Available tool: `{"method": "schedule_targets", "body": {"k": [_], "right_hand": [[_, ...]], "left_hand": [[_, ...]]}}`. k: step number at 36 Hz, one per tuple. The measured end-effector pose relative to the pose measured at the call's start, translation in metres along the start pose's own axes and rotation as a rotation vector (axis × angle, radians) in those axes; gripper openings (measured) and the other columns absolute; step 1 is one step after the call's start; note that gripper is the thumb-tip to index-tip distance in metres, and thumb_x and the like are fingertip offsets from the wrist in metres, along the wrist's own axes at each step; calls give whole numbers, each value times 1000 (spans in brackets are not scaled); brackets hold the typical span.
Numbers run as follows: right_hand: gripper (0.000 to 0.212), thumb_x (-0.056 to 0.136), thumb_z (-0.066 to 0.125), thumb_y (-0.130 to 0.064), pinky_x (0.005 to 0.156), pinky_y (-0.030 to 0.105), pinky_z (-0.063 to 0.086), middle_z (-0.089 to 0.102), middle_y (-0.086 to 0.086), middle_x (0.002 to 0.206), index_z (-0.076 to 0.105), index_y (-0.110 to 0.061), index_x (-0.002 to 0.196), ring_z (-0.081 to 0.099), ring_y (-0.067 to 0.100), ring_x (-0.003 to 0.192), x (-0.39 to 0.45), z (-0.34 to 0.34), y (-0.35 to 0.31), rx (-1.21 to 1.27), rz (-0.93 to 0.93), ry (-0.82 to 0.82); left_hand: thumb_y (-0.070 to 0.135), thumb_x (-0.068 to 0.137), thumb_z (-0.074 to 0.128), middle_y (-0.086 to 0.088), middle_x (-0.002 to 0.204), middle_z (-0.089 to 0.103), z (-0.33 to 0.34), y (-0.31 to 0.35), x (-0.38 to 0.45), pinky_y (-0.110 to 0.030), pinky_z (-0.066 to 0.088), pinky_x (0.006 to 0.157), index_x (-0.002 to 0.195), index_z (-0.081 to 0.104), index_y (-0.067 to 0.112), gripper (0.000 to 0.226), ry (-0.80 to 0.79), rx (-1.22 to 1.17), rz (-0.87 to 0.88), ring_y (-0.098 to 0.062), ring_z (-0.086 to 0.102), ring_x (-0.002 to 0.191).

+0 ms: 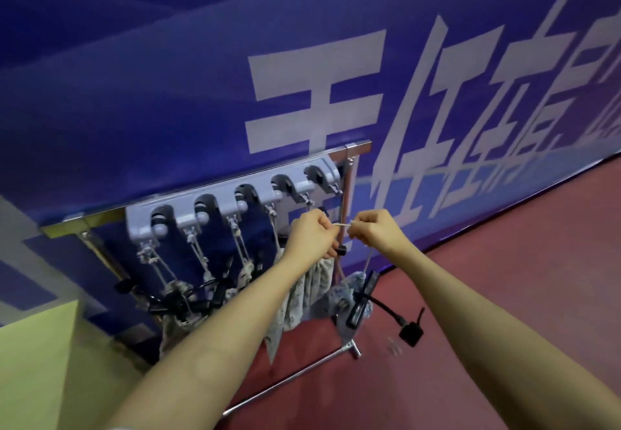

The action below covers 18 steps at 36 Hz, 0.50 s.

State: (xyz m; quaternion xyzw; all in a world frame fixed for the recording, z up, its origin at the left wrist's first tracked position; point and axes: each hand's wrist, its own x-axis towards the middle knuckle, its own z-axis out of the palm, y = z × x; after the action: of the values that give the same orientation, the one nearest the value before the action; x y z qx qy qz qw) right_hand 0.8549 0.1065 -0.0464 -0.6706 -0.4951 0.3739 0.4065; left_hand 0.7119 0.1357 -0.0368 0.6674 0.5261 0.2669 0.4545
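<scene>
A grey holder rack with several black clips and hooks hangs on a chrome rail stand. Patterned drawstring bags hang from its hooks by pale cords. My left hand and my right hand are raised in front of the rack's right end. Both pinch a short stretch of pale cord pulled taut between them. That cord runs down from my right hand to a blue patterned bag. A small black cord stopper shows just below my left hand.
A blue banner wall with large white characters stands right behind the stand. Black cables and adapters dangle from the bags and lie on the red floor. A yellow-green surface fills the lower left. The stand's chrome base bar crosses the floor.
</scene>
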Motion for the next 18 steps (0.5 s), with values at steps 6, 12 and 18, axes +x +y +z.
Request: {"method": "schedule_targets", "body": {"k": [6,12,18], "right_hand": [[20,77,60,-4,51,29,28,38,13,57,54,-2,58,32,19,54,28,-21,27,0,18,70],[22,78,56,-1,45,23,23,28,4,50,47,1,57,23,13,45,58,-33,44,-19,-3,104],[22,82,53,0,50,25,27,34,3,53,46,-4,61,28,11,48,90,-30,42,12,-54,63]], "left_hand": [[10,92,51,-11,65,65,44,2,30,-34,58,55,85,49,5,8,-2,-52,-44,-24,66,56],[14,93,55,-7,65,62,69,3,57,-36,57,59,84,49,6,14,42,-114,-90,-11,63,51],[13,92,55,-11,63,65,70,-3,75,-39,53,60,79,48,6,16,183,-64,-39,-23,66,59]]}}
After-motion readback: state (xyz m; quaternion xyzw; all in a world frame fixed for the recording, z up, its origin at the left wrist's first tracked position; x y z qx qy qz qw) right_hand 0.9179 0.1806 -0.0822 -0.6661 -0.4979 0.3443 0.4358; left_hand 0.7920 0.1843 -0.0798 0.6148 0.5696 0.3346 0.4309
